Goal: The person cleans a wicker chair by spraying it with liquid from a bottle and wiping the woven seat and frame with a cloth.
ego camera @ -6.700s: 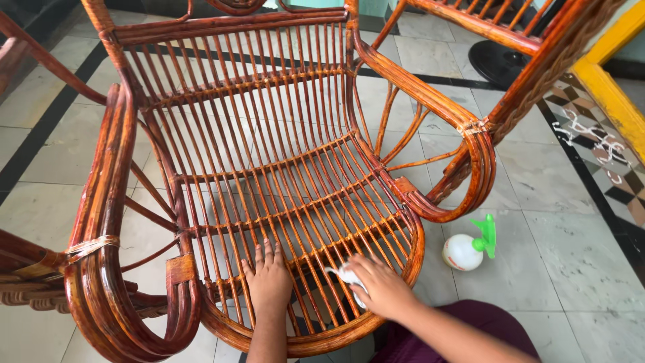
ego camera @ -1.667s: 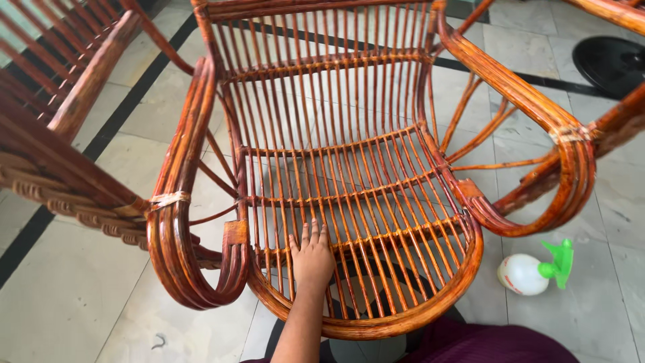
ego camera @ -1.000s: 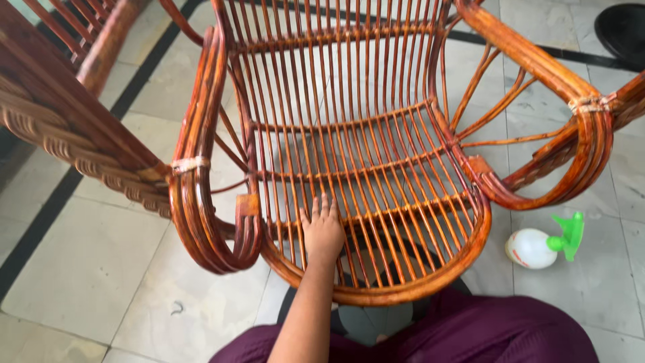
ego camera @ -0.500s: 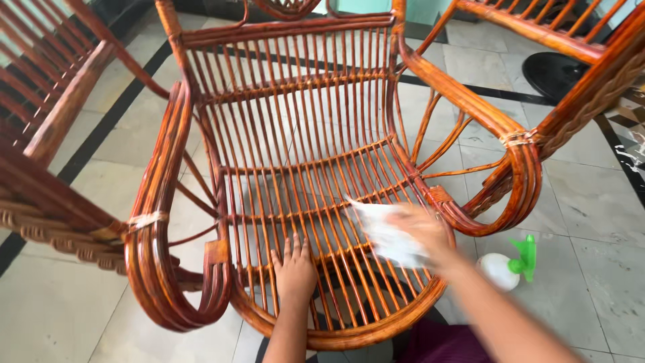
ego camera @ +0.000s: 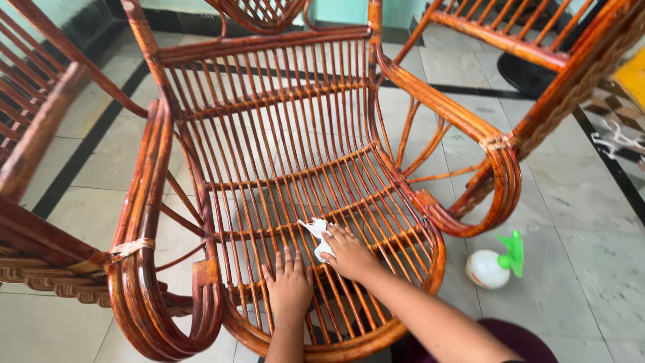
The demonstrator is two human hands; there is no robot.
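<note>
Cane armchair (ego camera: 282, 154): reddish-brown, glossy, standing upright on pale floor tiles (ego camera: 591, 202), open front toward the camera, backrest at the far side. Seat slats running front to back, crossed by thinner rods running side to side. Looped armrests curling down at both front corners.

White cloth (ego camera: 318, 236): small, crumpled, on the seat slats toward the chair's front edge, a little right of the seat's middle. Long axis roughly from far-left to near-right, one ragged end pointing toward the backrest, the other end hidden under the hand.

Right hand (ego camera: 349, 254): palm down on the cloth, fingers curled over its near end, pressing it to the slats. Forearm crossing the chair's front rim from the lower right.

Left hand (ego camera: 289, 286): flat on the seat just left of the right hand, fingers extended and slightly spread, pointing toward the backrest; holding nothing.

Spray bottle (ego camera: 494, 265): white body, green trigger head, lying on its side on the tiles right of the chair's front right armrest, head pointing away from the chair.

Second cane chair (ego camera: 40, 154): left of the armchair, only partly in view, close beside the left armrest.

Third cane frame (ego camera: 544, 47): beyond the right armrest, upper right.

Dark round base (ego camera: 524, 74): on the tiles behind that frame, partly hidden.

Maroon garment (ego camera: 517, 339): below the chair's front rim, lower right.
</note>
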